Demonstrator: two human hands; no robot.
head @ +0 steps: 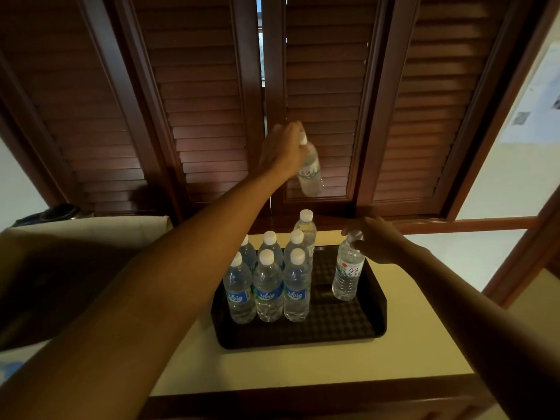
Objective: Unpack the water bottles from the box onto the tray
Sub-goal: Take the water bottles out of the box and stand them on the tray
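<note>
A black tray [342, 331] lies on the cream table and carries several upright water bottles [268, 291] with blue labels, packed on its left side. My left hand [283, 150] holds a clear bottle [310, 172] by its cap, high in the air above the tray's far end, tilted. My right hand [377, 239] grips the neck of another clear bottle [347, 272] with a red and green label; it stands at the tray's right side, base on or just above the tray floor. The cardboard box [69, 268] stands at the left, open, its inside dark.
Dark wooden louvred shutters [212, 101] rise right behind the table. The table's front edge [303, 386] has a wooden trim. A dark object [57, 212] sits behind the box. At the right, a wooden rail and pale floor show.
</note>
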